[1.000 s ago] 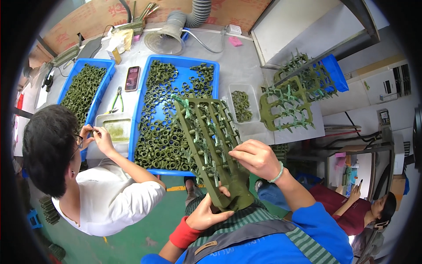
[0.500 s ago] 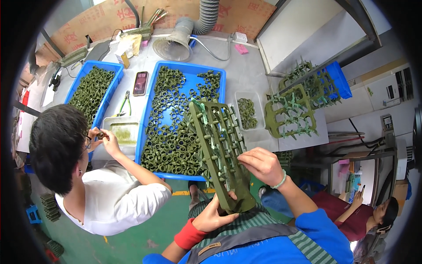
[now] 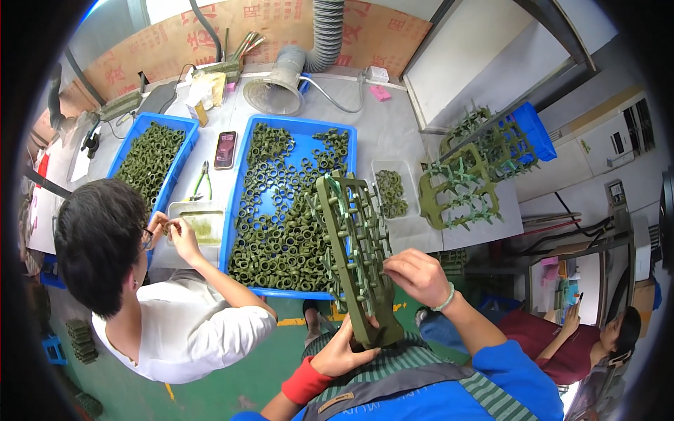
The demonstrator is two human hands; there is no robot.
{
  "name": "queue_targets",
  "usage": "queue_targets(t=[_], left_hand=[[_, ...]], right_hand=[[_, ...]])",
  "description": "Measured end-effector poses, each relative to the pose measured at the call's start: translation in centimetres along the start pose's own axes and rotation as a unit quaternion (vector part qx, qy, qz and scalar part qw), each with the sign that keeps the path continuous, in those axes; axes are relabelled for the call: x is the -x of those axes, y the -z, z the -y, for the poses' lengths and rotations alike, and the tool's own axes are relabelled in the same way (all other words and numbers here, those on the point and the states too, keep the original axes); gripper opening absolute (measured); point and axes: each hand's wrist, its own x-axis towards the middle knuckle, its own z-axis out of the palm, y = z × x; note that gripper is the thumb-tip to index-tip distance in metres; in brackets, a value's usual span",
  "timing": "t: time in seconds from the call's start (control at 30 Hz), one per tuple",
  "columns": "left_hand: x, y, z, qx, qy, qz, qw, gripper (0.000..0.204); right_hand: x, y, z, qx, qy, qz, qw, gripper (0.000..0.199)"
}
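My left hand (image 3: 344, 354) is closed round the broad lower end of an olive-green frame (image 3: 342, 258), thumb at the front. The frame stands tilted up in front of me, with bars carrying rows of short pegs and small pale-green pieces. On its right side, my right hand (image 3: 420, 276) has thumb and fingers pinched together at the frame's edge. Whatever sits between those fingertips is too small to make out. Behind the frame is a blue tray (image 3: 240, 281) of loose green rings (image 3: 281, 245), partly hidden by it.
A co-worker in white (image 3: 189, 323) sits at my left, fingering a small piece over a clear tray (image 3: 199, 210). Green-handled pliers (image 3: 203, 181), a phone (image 3: 225, 150) and another blue tray (image 3: 189, 130) lie beyond. At right are a clear box (image 3: 413, 200) and branched green frames (image 3: 460, 189).
The frame has shifted slightly right and down in view, its face turned more edge-on. My right hand stays pinched beside it. The co-worker's hands have moved a little.
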Motion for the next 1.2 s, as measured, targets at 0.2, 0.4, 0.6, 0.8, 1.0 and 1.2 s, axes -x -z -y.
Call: queue_targets(t=[0.2, 0.4, 0.6, 0.8, 1.0, 1.2], left_hand=[[0.1, -0.1, -0.2, -0.025, -0.001, 0.005, 1.000, 0.059], [1.4, 1.9, 1.2, 0.104, -0.003, -0.055, 0.993, 0.052], [1.8, 3.6, 0.3, 0.212, 0.006, -0.056, 0.976, 0.048], [1.6, 5.0, 0.2, 0.235, -0.039, 0.063, 0.969, 0.042], [-3.7, 1.7, -2.4, 0.172, 0.021, 0.244, 0.954, 0.036], [-11.4, -4.5, -2.1, 0.048, 0.185, 0.266, 0.945, 0.053]], right_hand=[[0.5, 0.2, 0.1, 0.011, -0.003, -0.012, 1.000, 0.018], [4.5, 2.7, -1.2, -0.101, -0.362, -0.020, 0.926, 0.016], [10.8, 1.1, -2.0, -0.462, -0.432, 0.253, 0.732, 0.064], [11.7, -1.0, 0.2, -0.562, -0.423, 0.159, 0.693, 0.044], [16.6, 4.1, 1.6, -0.556, -0.312, 0.178, 0.749, 0.037], [27.6, 6.9, 6.5, -0.291, -0.418, 0.139, 0.849, 0.041]])
